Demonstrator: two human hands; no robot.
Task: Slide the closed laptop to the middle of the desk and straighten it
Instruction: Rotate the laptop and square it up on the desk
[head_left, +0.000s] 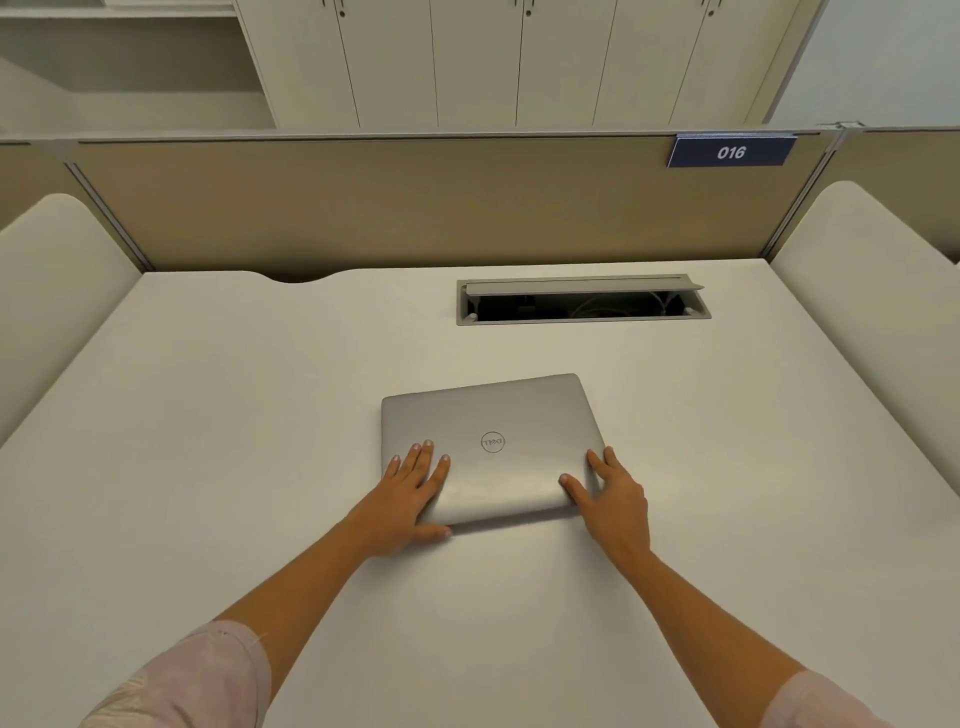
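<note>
A closed silver laptop (498, 421) with a round logo on its lid lies flat near the middle of the white desk (208, 415), turned slightly so its right side sits farther back. My left hand (410, 493) grips its near left corner, fingers spread on the lid and thumb along the front edge. My right hand (615, 493) holds the near right corner, fingers against the side edge and on the lid.
An open cable tray (582, 301) with a raised flap is sunk into the desk behind the laptop. A beige partition (363, 208) with a "016" sign (731, 151) closes the back. Low white side panels (883, 291) flank the desk. Cabinets stand beyond.
</note>
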